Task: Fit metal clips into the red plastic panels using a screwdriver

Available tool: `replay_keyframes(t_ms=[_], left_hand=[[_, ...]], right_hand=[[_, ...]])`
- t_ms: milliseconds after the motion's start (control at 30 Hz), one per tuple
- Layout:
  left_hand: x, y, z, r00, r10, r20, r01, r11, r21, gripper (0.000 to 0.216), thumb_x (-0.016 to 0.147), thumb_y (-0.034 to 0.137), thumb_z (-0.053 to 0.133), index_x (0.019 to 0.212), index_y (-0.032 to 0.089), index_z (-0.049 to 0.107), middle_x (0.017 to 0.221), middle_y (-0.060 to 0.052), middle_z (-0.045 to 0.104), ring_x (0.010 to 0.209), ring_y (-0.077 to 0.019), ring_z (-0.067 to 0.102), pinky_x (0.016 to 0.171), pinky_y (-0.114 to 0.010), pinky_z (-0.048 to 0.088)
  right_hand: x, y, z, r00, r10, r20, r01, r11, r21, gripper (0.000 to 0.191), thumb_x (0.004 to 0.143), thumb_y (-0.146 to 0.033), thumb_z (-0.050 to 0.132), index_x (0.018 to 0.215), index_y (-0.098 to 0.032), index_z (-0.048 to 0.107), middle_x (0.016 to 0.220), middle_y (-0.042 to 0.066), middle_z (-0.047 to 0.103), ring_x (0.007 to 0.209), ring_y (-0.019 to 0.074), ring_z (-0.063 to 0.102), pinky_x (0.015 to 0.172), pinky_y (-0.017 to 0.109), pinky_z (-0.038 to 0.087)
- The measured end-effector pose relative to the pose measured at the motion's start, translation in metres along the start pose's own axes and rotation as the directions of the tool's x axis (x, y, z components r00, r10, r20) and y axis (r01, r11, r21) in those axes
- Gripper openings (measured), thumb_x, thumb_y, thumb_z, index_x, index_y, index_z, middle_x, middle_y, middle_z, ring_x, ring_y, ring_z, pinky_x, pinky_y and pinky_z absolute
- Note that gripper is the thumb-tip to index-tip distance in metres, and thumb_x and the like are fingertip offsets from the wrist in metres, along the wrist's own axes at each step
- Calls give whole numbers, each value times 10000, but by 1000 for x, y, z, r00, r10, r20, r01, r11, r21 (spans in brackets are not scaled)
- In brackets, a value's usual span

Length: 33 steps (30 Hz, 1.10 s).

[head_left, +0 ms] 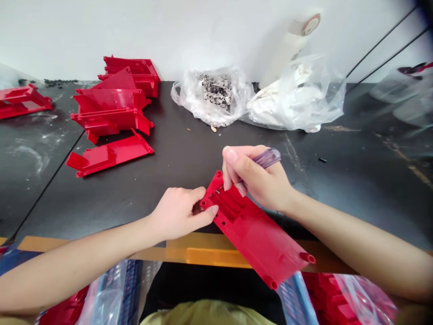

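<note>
A red plastic housing lies slanted across the table's front edge, its near end jutting past it. My left hand grips its upper left corner, the thumb on top beside a recessed compartment. Small metal pieces, perhaps springs or contacts, show in that compartment. My right hand is closed around a tool with a translucent purple handle and bends over the compartment. The tool's tip is hidden behind my fingers, so I cannot tell its kind.
Several red housings are stacked at the left, another farther left. Along the wall sit a plastic bag of small metal parts and a bag of white pieces. Crates of red parts stand below the table.
</note>
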<state>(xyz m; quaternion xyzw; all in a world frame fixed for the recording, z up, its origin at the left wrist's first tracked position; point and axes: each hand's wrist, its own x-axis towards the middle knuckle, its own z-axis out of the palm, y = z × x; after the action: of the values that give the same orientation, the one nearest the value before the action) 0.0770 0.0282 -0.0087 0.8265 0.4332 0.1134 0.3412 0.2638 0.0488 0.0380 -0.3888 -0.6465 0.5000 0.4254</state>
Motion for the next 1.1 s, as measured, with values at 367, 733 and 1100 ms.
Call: replay_keyframes(t_ms=[367,733,1100], left_hand=[[0,1,-1,1000,21,-8,-21,1000,-20,394,892,487,470,640,203,368,516,57,472,443,-90,393,512,-232,239],[0,1,0,1000,19,0,-19,1000,-22,350,893,482,454,689,198,450,543,52,500,454,-93,418,515,-235,245],[0,-1,2,1000,14,-18,-14,1000,9,362,895,489,459,675,204,423,536,55,484,451,-100,420,516,-240,232]], right_hand=[[-1,-2,1,997,-71,21,73,992,-106,548,940,-498,527,488,-189,502,404,-41,422,395,64,368,436,265,301],[-3,5,4,991,-112,70,123,978,-171,547,959,-475,492,491,-194,460,443,-31,416,426,74,355,423,273,275],[0,8,2,998,-55,14,55,998,-21,544,937,-454,549,478,-180,447,422,-50,385,398,57,319,397,258,240]])
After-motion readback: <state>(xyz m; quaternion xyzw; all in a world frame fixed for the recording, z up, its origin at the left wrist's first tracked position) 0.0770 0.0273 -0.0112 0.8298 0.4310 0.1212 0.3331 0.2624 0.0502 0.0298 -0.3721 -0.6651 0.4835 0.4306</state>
